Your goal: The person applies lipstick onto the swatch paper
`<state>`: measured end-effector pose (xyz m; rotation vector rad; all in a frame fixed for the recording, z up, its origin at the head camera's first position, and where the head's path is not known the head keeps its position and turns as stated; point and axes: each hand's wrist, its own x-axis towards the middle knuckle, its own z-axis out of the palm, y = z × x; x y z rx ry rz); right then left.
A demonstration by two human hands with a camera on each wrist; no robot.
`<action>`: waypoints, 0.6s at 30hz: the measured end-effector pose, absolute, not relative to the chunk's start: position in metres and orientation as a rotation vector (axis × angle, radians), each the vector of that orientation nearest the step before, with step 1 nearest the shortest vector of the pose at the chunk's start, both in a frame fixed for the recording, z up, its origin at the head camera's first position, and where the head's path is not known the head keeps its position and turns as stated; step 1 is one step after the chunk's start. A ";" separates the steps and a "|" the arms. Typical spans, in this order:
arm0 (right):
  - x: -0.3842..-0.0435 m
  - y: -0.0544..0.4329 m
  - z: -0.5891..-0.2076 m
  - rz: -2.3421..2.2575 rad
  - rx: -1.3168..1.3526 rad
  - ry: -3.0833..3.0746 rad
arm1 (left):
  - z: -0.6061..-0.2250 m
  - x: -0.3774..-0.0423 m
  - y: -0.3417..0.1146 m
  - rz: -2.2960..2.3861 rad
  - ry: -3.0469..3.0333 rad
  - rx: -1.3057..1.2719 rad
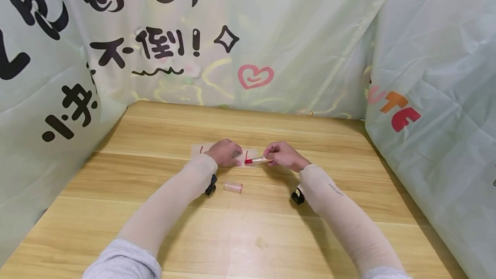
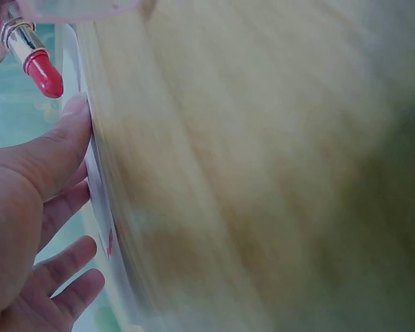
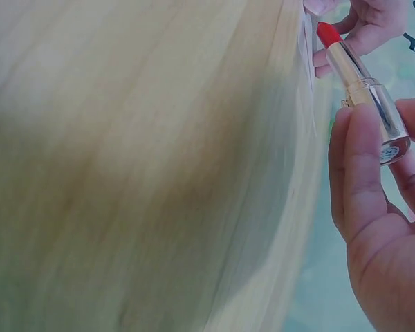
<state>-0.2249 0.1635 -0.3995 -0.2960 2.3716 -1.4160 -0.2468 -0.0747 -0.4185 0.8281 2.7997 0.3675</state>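
A red lipstick (image 1: 253, 159) with a shiny metallic tube is pinched between the thumb and fingers of my right hand (image 1: 286, 156). In the right wrist view the lipstick (image 3: 363, 86) points its bare red tip toward the left hand. A thin whitish sheet of paper (image 1: 196, 150) lies on the table with red strokes on it. My left hand (image 1: 225, 153) rests on the sheet, its fingers spread and fairly straight in the left wrist view, thumb near the lipstick tip. Nearer to me lies a clear pinkish lipstick cap (image 1: 233, 187), on its side.
The wooden table (image 1: 240, 236) runs back to printed cloth curtains (image 1: 294, 46) behind it and at both sides. A small black camera (image 1: 211, 185) is worn under the left wrist and another black camera (image 1: 298, 195) under the right.
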 end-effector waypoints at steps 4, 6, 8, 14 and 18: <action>-0.224 0.165 -0.399 -1.453 -0.278 2.346 | -0.418 -0.247 -0.076 0.369 2.794 0.826; -0.224 0.166 -0.398 -1.472 -0.269 2.330 | -0.418 -0.247 -0.077 0.370 2.792 0.832; -0.223 0.166 -0.398 -1.494 -0.255 2.313 | -0.417 -0.245 -0.077 0.375 2.793 0.839; -0.221 0.167 -0.395 -1.572 -0.229 2.277 | -0.417 -0.244 -0.081 0.439 2.784 0.839; -0.217 0.166 -0.396 -1.649 -0.214 2.260 | -0.422 -0.246 -0.085 0.505 2.806 0.850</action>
